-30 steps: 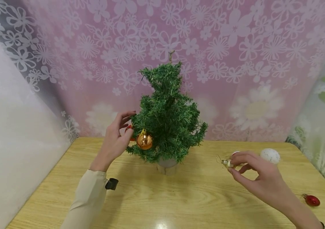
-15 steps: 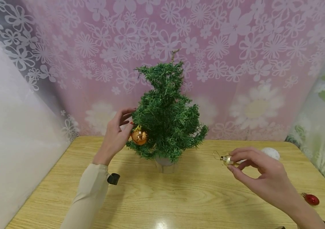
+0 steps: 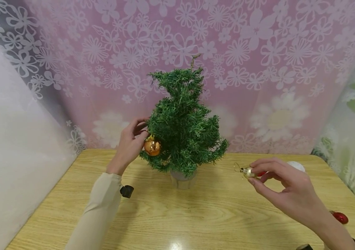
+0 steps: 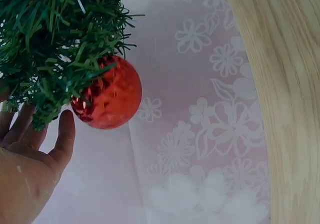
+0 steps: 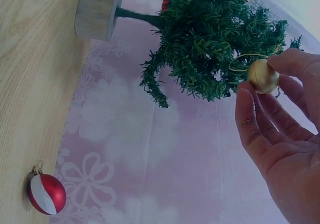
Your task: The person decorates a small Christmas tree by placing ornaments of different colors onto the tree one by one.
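By the tree (image 3: pixel 183 118), left hand (image 3: pixel 129 143), grip unclear, right hand (image 3: pixel 290 189) pinching gold bauble (image 3: pixel 248 173), trunk (image 5: pixel 142 17) (right-wrist view only)

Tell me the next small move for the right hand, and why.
Probably carry the gold bauble, hanging loop first, to the right side of the miniature Christmas tree: the right hand pinches the bauble apart from it, the loop is free and faces it, and the head view shows no bauble on that side.

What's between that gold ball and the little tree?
In the head view, the gold ball has a thin loop sticking toward the tree; beyond it, only bare tabletop shows.
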Motion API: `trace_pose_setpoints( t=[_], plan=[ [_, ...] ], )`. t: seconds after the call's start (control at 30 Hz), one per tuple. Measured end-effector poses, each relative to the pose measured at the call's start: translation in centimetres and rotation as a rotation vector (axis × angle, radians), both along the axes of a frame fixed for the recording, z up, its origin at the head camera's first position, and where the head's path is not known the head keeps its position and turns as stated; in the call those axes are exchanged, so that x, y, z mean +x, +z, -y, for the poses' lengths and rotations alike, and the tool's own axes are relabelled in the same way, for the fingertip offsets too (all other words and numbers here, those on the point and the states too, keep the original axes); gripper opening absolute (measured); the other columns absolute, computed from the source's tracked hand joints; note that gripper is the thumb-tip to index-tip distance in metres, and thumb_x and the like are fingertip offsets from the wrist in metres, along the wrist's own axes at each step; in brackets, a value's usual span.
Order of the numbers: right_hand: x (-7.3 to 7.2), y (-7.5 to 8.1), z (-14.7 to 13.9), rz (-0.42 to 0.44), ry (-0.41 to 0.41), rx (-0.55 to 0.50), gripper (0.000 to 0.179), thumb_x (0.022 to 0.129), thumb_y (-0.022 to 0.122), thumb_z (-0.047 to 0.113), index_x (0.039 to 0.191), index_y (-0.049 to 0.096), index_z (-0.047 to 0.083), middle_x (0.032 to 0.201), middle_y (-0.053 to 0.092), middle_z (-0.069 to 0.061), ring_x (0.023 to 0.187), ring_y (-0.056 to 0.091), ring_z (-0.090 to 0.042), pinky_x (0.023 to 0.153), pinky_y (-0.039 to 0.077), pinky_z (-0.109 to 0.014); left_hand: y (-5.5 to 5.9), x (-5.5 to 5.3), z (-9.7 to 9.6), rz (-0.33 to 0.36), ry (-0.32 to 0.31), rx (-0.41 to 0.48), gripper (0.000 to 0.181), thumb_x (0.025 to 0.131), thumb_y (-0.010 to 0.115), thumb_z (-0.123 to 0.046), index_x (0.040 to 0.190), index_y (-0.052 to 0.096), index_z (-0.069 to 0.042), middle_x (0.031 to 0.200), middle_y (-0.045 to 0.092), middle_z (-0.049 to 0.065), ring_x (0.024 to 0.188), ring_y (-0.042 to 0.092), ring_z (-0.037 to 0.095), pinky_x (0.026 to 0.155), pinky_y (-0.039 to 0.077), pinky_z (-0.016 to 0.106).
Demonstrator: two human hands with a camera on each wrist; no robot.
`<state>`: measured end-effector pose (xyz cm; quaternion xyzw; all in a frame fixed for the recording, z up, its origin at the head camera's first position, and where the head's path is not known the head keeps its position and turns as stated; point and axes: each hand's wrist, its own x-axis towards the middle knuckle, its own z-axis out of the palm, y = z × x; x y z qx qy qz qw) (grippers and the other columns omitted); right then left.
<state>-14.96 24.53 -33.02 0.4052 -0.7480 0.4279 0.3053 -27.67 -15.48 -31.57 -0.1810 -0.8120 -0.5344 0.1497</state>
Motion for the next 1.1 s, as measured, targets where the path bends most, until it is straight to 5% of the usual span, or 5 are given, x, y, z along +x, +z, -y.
trace_pose_setpoints(
  t=[0.37, 0.63, 0.97, 1.1],
  plan=[
    [-0.3, 0.4, 0.2, -0.002, -0.017, 0.025, 0.019, 0.088, 0.078, 0.004, 0.105, 0.071, -0.001, 0.109, 0.07, -0.006, 0.093, 0.069, -0.003, 0.072, 0.055, -0.012, 0.3, -0.2, -0.5, 0.02, 0.022, 0.042, 0.045, 0.099, 0.052, -0.01, 0.143, 0.056, -0.016, 0.15, 0.054, 0.014, 0.135, 0.056, 0.034, 0.114, 0.045, 0.051],
    [-0.3, 0.3, 0.2, 0.004, -0.018, 0.02, 0.019, 0.087, 0.079, 0.003, 0.105, 0.071, 0.0, 0.11, 0.069, -0.006, 0.088, 0.068, -0.004, 0.072, 0.055, -0.012, 0.2, 0.0, -0.6, 0.006, -0.018, -0.004, 0.047, 0.099, 0.053, -0.011, 0.146, 0.054, -0.021, 0.153, 0.051, 0.009, 0.135, 0.056, 0.035, 0.111, 0.047, 0.053],
    [0.3, 0.4, 0.3, 0.015, -0.041, 0.015, 0.023, 0.083, 0.08, -0.003, 0.104, 0.071, 0.001, 0.112, 0.069, -0.005, 0.081, 0.068, -0.003, 0.075, 0.055, -0.011, 0.3, 1.9, 0.9, -0.266, 0.002, -0.132, 0.049, 0.1, 0.058, -0.011, 0.146, 0.056, -0.026, 0.156, 0.05, -0.007, 0.145, 0.047, 0.02, 0.116, 0.04, 0.053],
    [0.5, 0.5, 0.4, 0.015, -0.042, 0.007, 0.022, 0.085, 0.08, 0.0, 0.104, 0.071, 0.0, 0.113, 0.07, -0.005, 0.079, 0.068, -0.003, 0.075, 0.055, -0.011, 0.0, 3.1, 1.7, -0.396, 0.041, -0.159, 0.048, 0.097, 0.06, -0.012, 0.144, 0.059, -0.025, 0.155, 0.052, -0.005, 0.147, 0.045, 0.021, 0.118, 0.036, 0.056]
  ],
)
